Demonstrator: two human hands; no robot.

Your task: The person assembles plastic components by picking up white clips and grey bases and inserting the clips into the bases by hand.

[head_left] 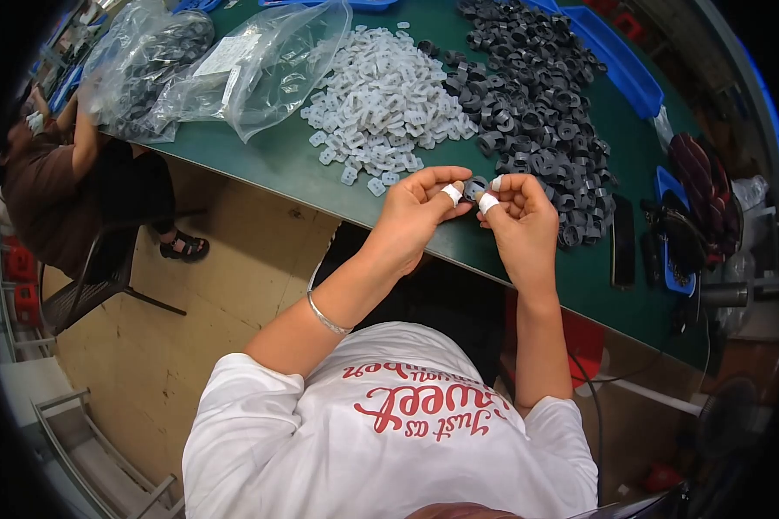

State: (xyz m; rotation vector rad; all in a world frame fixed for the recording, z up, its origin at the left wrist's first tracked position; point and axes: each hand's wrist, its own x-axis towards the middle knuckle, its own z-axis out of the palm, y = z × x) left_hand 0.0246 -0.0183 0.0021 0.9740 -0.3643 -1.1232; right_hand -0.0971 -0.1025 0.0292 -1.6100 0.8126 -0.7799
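Observation:
Close together over the table's near edge, both hands pinch at one small dark grey plastic ring. My left hand has its thumb and forefinger closed on the ring's left side. On the other side, the fingertips of my right hand are closed at it. White tape wraps both thumbs and a right fingertip. Whether a white piece sits inside the ring is hidden by the fingers. Just beyond lie a pile of small whitish translucent plastic pieces and, to its right, a heap of dark grey rings.
The green table carries clear plastic bags at the left, one holding grey parts. At the right are a blue tray, a dark phone-like slab and a dark patterned cloth bag. Another person sits at the far left.

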